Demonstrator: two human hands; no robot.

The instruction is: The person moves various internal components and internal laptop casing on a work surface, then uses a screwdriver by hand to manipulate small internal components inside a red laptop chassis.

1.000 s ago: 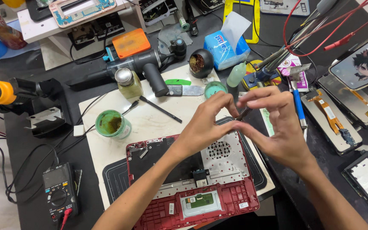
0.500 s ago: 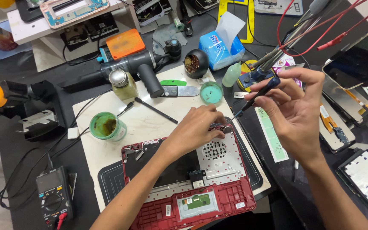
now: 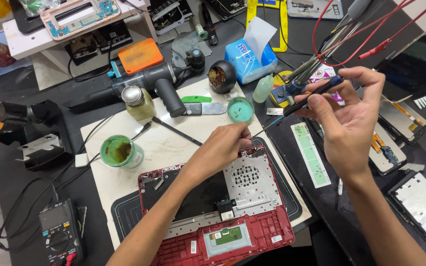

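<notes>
My right hand [image 3: 346, 123] is raised over the bench's right side and grips a dark pen-shaped tool [image 3: 304, 101]. Its thin tip slants down and left. My left hand [image 3: 220, 148] rests on the upper edge of an opened red laptop shell [image 3: 252, 236]. Its fingers are pinched together right at the end of the thin tip. Whether they hold something small is hidden. The shell lies on a white mat [image 3: 173, 143], with a grey metal plate and a dark inner area exposed.
On the mat stand a green jar [image 3: 119, 151], a glass bottle [image 3: 138, 102] and a small teal dish [image 3: 240, 109]. A dark handheld tool [image 3: 159, 83], a blue tissue pack [image 3: 250, 56] and a multimeter [image 3: 59, 231] lie around. Cables and device parts crowd the right side.
My right hand has lifted up and to the right with the tool, away from my left hand. My left hand has stayed at the laptop shell's upper edge.
</notes>
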